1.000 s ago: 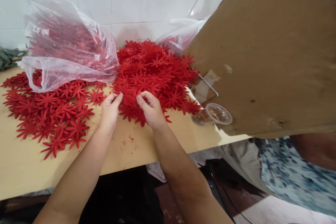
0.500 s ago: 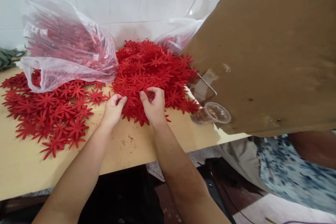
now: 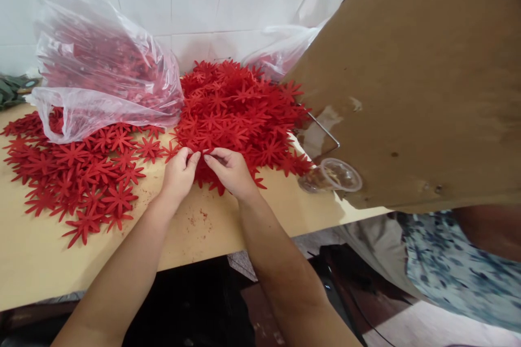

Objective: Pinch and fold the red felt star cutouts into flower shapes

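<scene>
Red star-shaped flower pieces lie in a tall middle pile (image 3: 240, 103) and a flatter left pile (image 3: 81, 173) on the pale wooden table (image 3: 191, 238). At the front of the middle pile, my left hand (image 3: 181, 171) is pinched, with thumb against fingers. Close beside it, my right hand (image 3: 232, 171) also pinches, its fingertips nearly meeting the left ones. A bit of red shows between the fingertips, but what each hand holds is too small to make out against the red pile.
A clear plastic bag (image 3: 109, 70) of red pieces sits on the left pile. Another bag (image 3: 277, 57) is behind. On the right are a clear plastic cup (image 3: 340, 174), lying tilted, and a large brown board (image 3: 415, 81). Beyond it shows a person's patterned clothing (image 3: 456, 265).
My right hand has moved left and slightly down, bringing its fingertips close to those of my left hand. My left hand has shifted slightly right.
</scene>
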The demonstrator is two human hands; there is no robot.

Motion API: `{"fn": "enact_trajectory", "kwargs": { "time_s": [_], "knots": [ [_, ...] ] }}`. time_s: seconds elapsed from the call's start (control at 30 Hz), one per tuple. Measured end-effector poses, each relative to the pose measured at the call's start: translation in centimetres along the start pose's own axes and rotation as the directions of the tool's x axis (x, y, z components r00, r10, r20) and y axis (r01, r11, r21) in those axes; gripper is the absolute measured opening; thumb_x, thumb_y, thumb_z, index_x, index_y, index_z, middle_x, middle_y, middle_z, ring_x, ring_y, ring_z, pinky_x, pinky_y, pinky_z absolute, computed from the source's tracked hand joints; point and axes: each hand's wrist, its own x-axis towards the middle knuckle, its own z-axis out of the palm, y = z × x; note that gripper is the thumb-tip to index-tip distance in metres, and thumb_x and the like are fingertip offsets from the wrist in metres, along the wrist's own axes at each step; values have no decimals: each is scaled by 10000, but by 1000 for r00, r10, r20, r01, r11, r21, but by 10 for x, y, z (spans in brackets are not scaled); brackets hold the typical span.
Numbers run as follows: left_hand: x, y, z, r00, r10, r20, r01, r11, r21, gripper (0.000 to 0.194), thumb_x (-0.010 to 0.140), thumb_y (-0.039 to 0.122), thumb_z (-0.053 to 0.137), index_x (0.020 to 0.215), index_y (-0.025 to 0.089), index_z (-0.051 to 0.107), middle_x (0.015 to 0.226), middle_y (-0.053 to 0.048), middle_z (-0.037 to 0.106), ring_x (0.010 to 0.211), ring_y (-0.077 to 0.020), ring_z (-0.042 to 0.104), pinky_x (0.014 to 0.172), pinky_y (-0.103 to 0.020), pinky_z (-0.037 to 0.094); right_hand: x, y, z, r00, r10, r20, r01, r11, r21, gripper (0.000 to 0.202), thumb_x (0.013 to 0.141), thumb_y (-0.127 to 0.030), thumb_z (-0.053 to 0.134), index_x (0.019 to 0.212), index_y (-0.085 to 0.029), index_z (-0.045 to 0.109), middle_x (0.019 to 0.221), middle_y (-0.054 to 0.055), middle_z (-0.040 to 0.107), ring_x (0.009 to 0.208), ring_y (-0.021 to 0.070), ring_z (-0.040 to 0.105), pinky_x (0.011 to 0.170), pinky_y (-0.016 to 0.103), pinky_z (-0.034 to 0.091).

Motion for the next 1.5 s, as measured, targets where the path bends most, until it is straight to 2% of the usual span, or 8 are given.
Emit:
{"fn": "enact_trajectory", "kwargs": {
  "time_s": [0.13, 0.23, 0.43, 0.6, 0.83, 1.03, 1.33, 1.5],
  "knots": [
    [-2, 2, 1, 999, 33, -3, -33, 999, 4, 270, 827, 351, 414, 619, 184, 369, 565, 38, 389, 539, -87, 355, 546, -234, 295, 0, 0, 0, 999, -20, 39, 21, 1000, -16, 169, 703, -322, 596, 804, -187, 614, 803, 20, 653, 760, 141, 596, 756, 300, 463],
    [-4, 5, 1, 999, 40, -4, -40, 999, -33, 325, 858, 398, 338, 619, 183, 384, 573, 24, 408, 553, -94, 378, 560, -241, 311, 0, 1, 0, 999, -38, -32, 35, 996, -84, 140, 718, -318, 580, 728, -178, 589, 711, 7, 625, 654, 120, 559, 664, 275, 451],
    [-5, 10, -4, 997, 54, -50, -54, 998, 11, 367, 860, 445, 332, 643, 173, 450, 606, 6, 477, 586, -103, 428, 573, -245, 326, -1, -3, -4, 988, -50, -148, 15, 973, -231, 294, 753, -394, 538, 569, -184, 446, 492, -54, 402, 473, 71, 354, 464, 225, 290],
    [-3, 10, -4, 998, 44, -45, -52, 979, -197, 300, 837, 427, 408, 829, 165, 555, 773, -27, 580, 728, -117, 516, 698, -245, 405, -3, -8, -6, 971, -94, -221, 36, 967, -253, 421, 769, -460, 505, 515, -201, 292, 488, -68, 253, 471, 63, 254, 450, 227, 233],
    [-4, 20, 2, 986, -51, 159, 133, 814, -566, 318, 669, 369, 649, 901, 168, 569, 892, -27, 621, 826, -116, 565, 774, -242, 437, -1, -6, -1, 997, -72, 40, 72, 997, 5, 309, 713, -512, 560, 707, -203, 548, 689, -6, 570, 670, 119, 526, 684, 273, 444],
    [1, 19, -7, 981, -177, 80, 186, 731, -657, 217, 630, 341, 674, 698, 158, 579, 670, 30, 590, 615, -59, 513, 660, -206, 430, -3, -9, -3, 988, -40, 149, 31, 998, 58, 325, 687, -524, 587, 747, -210, 533, 706, -19, 555, 657, 94, 508, 662, 240, 449],
    [1, 18, -6, 964, -267, -4, 185, 679, -711, 226, 637, 352, 666, 679, 160, 555, 654, 32, 584, 595, -62, 504, 612, -204, 413, -1, -7, -3, 998, 1, 60, -7, 995, 100, 281, 655, -461, 633, 726, -206, 540, 639, -43, 500, 571, 74, 441, 577, 222, 402],
    [10, 9, -23, 917, -383, -115, 180, 652, -737, 254, 654, 357, 648, 650, 177, 469, 585, 63, 510, 517, -45, 457, 515, -177, 362, 3, -2, -10, 997, 27, -72, -16, 987, 158, 240, 675, -436, 604, 685, -215, 511, 597, -47, 477, 542, 78, 429, 546, 226, 389]
  ]
}}
